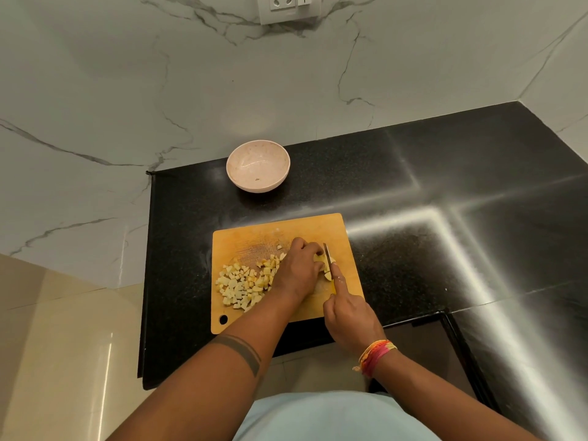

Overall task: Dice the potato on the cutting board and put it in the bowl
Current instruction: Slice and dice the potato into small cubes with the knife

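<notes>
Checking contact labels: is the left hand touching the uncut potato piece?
Touching. The head view shows the left hand with fingers curled over the potato piece, holding it on the cutting board beside the knife.

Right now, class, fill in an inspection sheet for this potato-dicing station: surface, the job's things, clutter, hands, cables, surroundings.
Surface: black speckled countertop, glossy with light streaks.
Job's things: wooden cutting board near the front edge; diced potato heaped on its left side; uncut potato piece under the knife; pink bowl behind the board, nearly empty, with one small fleck inside.
Clutter: nothing seen.
Hands: left hand holds the potato piece; right hand grips the knife, forefinger along the blade's spine.
Cables: nothing seen.
Surroundings: marble-patterned wall; socket and switch plate at the top.
</notes>
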